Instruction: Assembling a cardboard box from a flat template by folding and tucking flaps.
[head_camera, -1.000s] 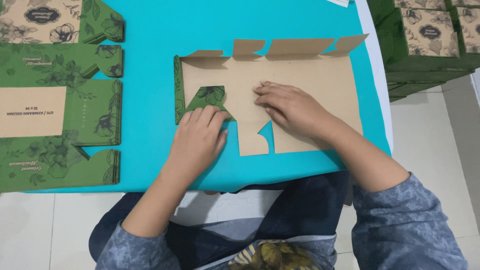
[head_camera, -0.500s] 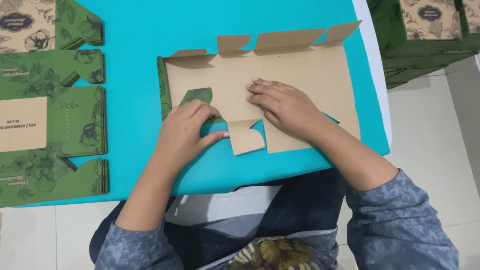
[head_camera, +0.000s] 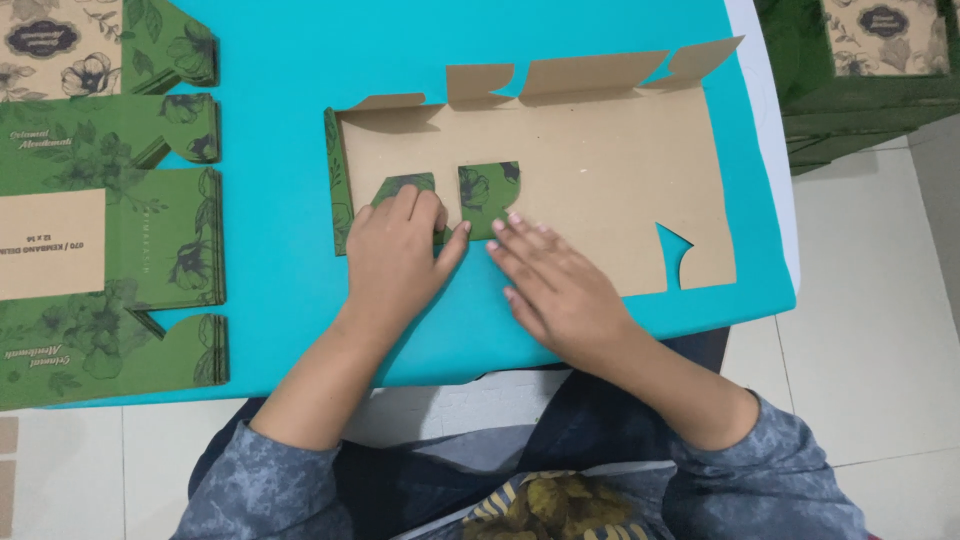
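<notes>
**Two hands pressing folded flaps on a flat box blank**

Nearest, the person's blue sleeves lead up to both hands on the turquoise desk (head_camera: 600, 30). The left hand (head_camera: 395, 255) lies flat, fingers together, pressing a green flap (head_camera: 405, 187) folded over onto the brown cardboard blank (head_camera: 590, 170). The right hand (head_camera: 560, 290) lies just beside it, palm down with fingers spread, its tips touching a second green folded flap (head_camera: 490, 195). Neither hand grips anything. The blank lies unfolded in the middle of the desk, brown side up, with small tabs raised along its far edge. To the left sits a stack of green floral blanks (head_camera: 110, 240).
</notes>
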